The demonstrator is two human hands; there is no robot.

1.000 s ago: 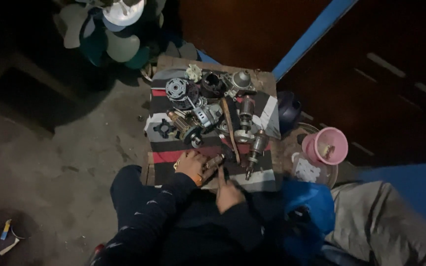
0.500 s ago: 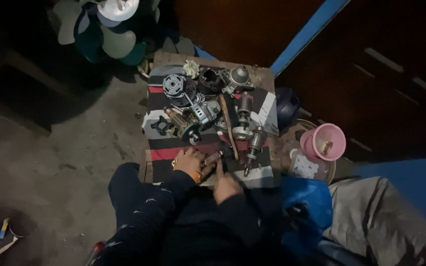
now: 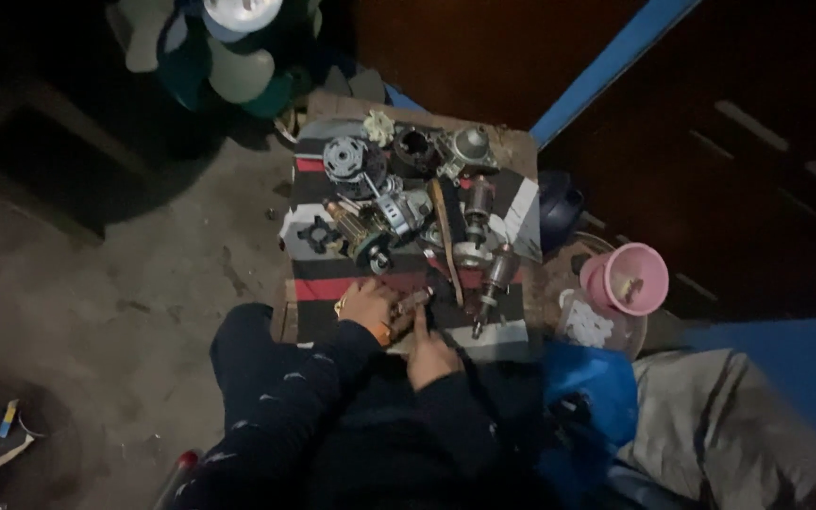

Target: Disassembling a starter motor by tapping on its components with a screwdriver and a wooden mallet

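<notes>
Both hands, left hand (image 3: 367,307) and right hand (image 3: 429,354), pinch a small metal part (image 3: 414,300); probably rigid, light; grip its ends.

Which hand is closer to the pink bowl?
The right hand. It lies well left of the pink bowl, and slightly lower in the picture; the left hand is farther left still.

You have a round pink plastic bowl (image 3: 632,280) at the right of the striped red, black and white cloth (image 3: 521,212), a slanting blue bar (image 3: 606,66) beyond, and pale green fan blades (image 3: 238,76) at top left.
</notes>
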